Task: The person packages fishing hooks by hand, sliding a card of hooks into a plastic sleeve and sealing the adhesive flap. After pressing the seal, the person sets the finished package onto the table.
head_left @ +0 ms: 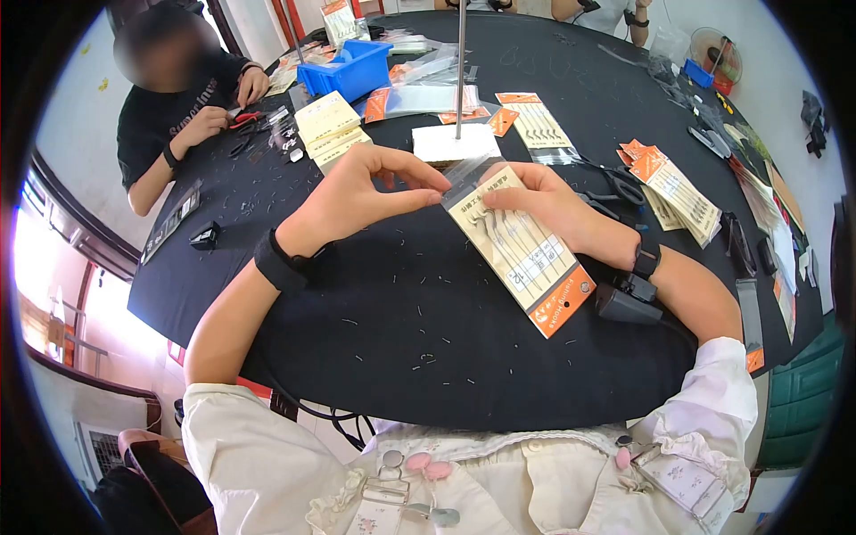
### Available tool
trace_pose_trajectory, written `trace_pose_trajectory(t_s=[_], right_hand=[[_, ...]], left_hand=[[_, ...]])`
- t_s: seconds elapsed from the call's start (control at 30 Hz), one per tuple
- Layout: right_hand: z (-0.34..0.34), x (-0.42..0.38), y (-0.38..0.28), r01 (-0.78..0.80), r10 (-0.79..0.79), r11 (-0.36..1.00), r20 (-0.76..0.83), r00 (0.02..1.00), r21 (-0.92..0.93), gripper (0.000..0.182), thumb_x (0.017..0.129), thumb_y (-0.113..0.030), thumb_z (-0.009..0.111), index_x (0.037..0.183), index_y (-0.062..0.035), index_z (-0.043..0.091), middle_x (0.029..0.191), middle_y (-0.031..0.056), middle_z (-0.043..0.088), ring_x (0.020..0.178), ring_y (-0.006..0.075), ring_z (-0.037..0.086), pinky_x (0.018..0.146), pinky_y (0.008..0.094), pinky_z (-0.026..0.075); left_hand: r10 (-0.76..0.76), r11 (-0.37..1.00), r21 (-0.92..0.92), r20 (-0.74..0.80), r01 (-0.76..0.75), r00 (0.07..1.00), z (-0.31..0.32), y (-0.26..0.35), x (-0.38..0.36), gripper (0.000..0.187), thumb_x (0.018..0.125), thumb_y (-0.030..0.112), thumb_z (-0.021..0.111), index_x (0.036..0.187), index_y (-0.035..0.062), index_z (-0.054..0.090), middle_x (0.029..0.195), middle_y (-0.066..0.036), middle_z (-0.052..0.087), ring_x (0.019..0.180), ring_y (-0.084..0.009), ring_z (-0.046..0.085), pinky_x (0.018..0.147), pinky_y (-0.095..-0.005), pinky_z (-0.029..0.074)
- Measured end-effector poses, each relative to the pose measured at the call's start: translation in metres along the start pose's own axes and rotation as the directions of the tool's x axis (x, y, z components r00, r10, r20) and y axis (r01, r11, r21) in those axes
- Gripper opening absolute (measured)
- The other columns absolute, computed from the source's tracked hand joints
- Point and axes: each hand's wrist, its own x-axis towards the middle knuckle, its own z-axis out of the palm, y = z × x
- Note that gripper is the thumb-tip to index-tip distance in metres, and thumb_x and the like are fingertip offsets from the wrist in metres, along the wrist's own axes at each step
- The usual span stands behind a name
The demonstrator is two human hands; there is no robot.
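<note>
A cream and orange card of fishing hooks in a clear bag hangs tilted over the black table. My right hand grips its upper part, thumb on the front. At the bag's top edge my left hand pinches the clear plastic flap between thumb and fingertips. The orange end of the card points down toward the table's near edge. Behind my hands stands a metal pole on a white block.
Cream card stacks, a blue bin and clear bags lie beyond my hands. Black scissors and packed hook cards are at right. A person handles red-handled pliers at left. Small staple-like bits dot the cloth.
</note>
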Motion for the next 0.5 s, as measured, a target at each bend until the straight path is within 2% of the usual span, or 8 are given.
trace_pose_trajectory(t_s=[0.07, 0.37, 0.4, 0.47, 0.5], right_hand=[[0.0001, 0.0006, 0.0001, 0.0, 0.0, 1.0, -0.004, 1.0, 0.005, 0.027, 0.085, -0.012, 0.062, 0.107, 0.0017, 0.057, 0.09, 0.0077, 0.067, 0.071, 0.0087, 0.065, 0.059, 0.0204, 0.052], [-0.0004, 0.0005, -0.0004, 0.003, -0.003, 0.999, -0.002, 1.0, -0.032, 0.028, 0.084, -0.012, 0.063, 0.107, 0.0018, 0.057, 0.09, 0.0078, 0.066, 0.071, 0.0083, 0.065, 0.059, 0.0206, 0.052], [-0.0008, 0.0008, 0.0003, 0.01, -0.01, 0.999, 0.01, 1.0, -0.046, 0.027, 0.084, -0.012, 0.063, 0.107, 0.0017, 0.057, 0.09, 0.0073, 0.066, 0.071, 0.0077, 0.065, 0.059, 0.0202, 0.052], [-0.0002, 0.0006, 0.0008, 0.016, -0.015, 0.998, 0.021, 1.0, -0.058, 0.027, 0.084, -0.013, 0.063, 0.106, 0.0016, 0.058, 0.09, 0.0069, 0.066, 0.071, 0.0071, 0.064, 0.06, 0.0199, 0.052], [0.0013, 0.0004, 0.0, 0.02, -0.018, 0.997, 0.029, 0.999, -0.08, 0.021, 0.085, -0.012, 0.062, 0.101, -0.0001, 0.057, 0.088, 0.0055, 0.066, 0.069, 0.0063, 0.064, 0.058, 0.0188, 0.051]], left_hand=[[-0.001, 0.999, 0.035, 0.021, 0.001, 1.0, -0.0018, 0.0013, 0.0002, 0.016, 0.08, 0.013, 0.066, 0.094, 0.0049, 0.071, 0.085, -0.003, 0.069, 0.074, -0.004, 0.056, 0.061, -0.0198, 0.038], [0.006, 1.0, 0.014, 0.021, -0.006, 1.0, 0.0018, -0.0021, 0.0007, 0.013, 0.086, 0.013, 0.06, 0.091, 0.0021, 0.065, 0.084, -0.002, 0.064, 0.078, -0.0068, 0.055, 0.068, -0.0211, 0.042], [0.005, 1.0, 0.014, 0.021, -0.006, 1.0, 0.0024, -0.0024, 0.0006, 0.013, 0.086, 0.013, 0.06, 0.091, 0.0021, 0.065, 0.084, -0.002, 0.064, 0.078, -0.0068, 0.055, 0.068, -0.0211, 0.042], [0.092, 0.993, 0.074, -0.045, -0.089, 0.995, 0.0046, -0.0028, 0.0004, 0.014, 0.088, 0.015, 0.057, 0.093, 0.0039, 0.064, 0.083, 0.001, 0.065, 0.073, -0.0043, 0.054, 0.061, -0.0198, 0.037], [0.092, 0.993, 0.073, -0.045, -0.088, 0.995, 0.005, -0.0042, 0.0004, 0.014, 0.088, 0.015, 0.057, 0.093, 0.0039, 0.064, 0.083, 0.001, 0.065, 0.073, -0.0043, 0.054, 0.061, -0.0198, 0.037]])
